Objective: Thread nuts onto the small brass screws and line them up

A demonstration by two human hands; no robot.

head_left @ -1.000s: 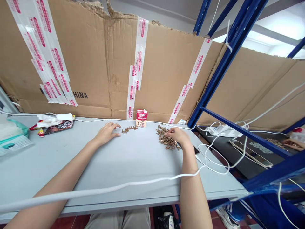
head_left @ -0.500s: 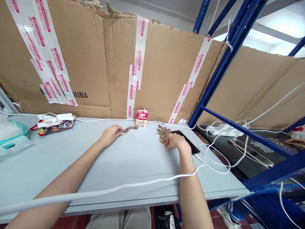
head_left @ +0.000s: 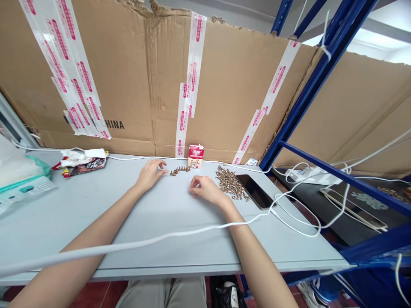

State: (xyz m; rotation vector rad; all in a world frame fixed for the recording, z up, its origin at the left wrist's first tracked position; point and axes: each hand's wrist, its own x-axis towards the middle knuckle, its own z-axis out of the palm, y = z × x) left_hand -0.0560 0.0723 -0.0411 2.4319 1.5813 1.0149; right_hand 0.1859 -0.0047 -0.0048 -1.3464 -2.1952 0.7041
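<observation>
Both forearms reach in from the bottom corners of the frame and angle toward the middle of a light grey table (head_left: 154, 214). A white cable (head_left: 135, 244) lies across the left forearm (head_left: 96, 226) and the right forearm (head_left: 257, 256), then runs on toward the right. The right hand (head_left: 205, 190) lies palm down near mid-table, half open with its fingers lightly curled, and no screw shows in it. It sits between the row and the pile, nearer the pile. The left hand (head_left: 150, 174) is also palm down, with its fingers loosely spread and empty, and its fingertips stop just beside the near end of a short row of brass-coloured screws (head_left: 180, 170). A loose pile of the same screws (head_left: 229, 183) lies right of the row, touching a black tablet (head_left: 253, 191). Open table stretches toward the front edge (head_left: 192, 271) and the left. Behind the row stands a small red-and-white drink carton (head_left: 195, 156), close to a taped cardboard wall (head_left: 244, 85). Wrappers (head_left: 86, 167) lie at upper left, and blue steel shelving (head_left: 308, 98) rises at right.
</observation>
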